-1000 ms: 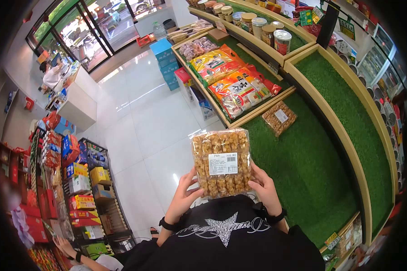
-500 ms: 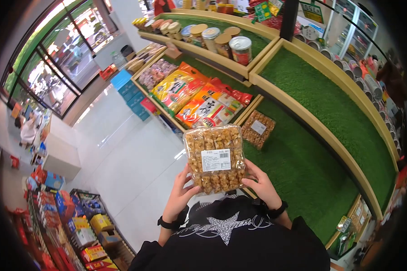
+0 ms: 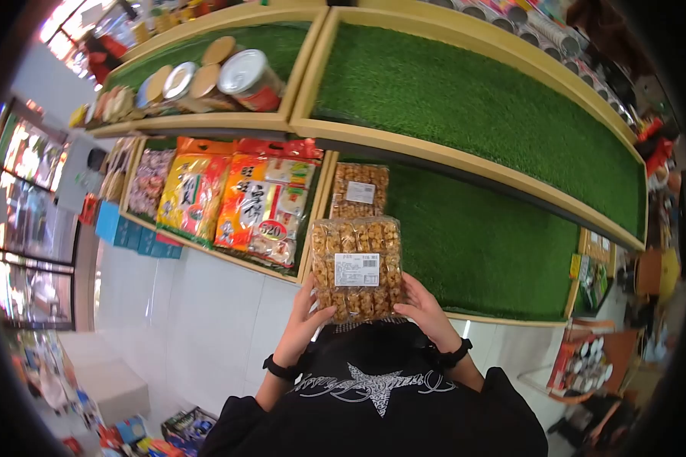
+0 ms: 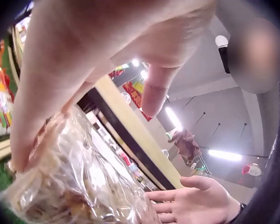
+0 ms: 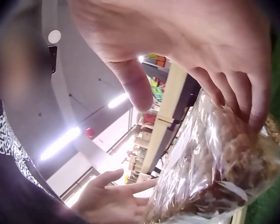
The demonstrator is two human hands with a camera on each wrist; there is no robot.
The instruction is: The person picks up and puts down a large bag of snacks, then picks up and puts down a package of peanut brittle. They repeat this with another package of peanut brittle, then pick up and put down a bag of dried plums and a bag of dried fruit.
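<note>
Both hands hold a clear-wrapped package of brown snack clusters (image 3: 356, 269) upright in front of the black shirt, its white label facing up toward the head view. The left hand (image 3: 301, 326) grips its lower left side, thumb at the front edge and fingers behind. At the lower right side the right hand (image 3: 427, 312) grips it the same way. In the left wrist view the left hand's fingers rest against the crinkled wrap (image 4: 79, 172); the right wrist view shows the right hand's fingers on the wrap (image 5: 214, 163). A similar package (image 3: 360, 187) lies on green turf just beyond.
A wood-edged tray (image 3: 222, 255) of bright snack bags stands left of the turf shelf (image 3: 472, 244). Behind runs a raised turf shelf (image 3: 465, 99), with jars (image 3: 251, 80) at its left. A chair (image 3: 598, 362) stands at the lower right.
The head view has turned right, so the shelves now lie across the front and the doors have moved to the left edge. Both hands still hold the package, now just in front of the similar one.
</note>
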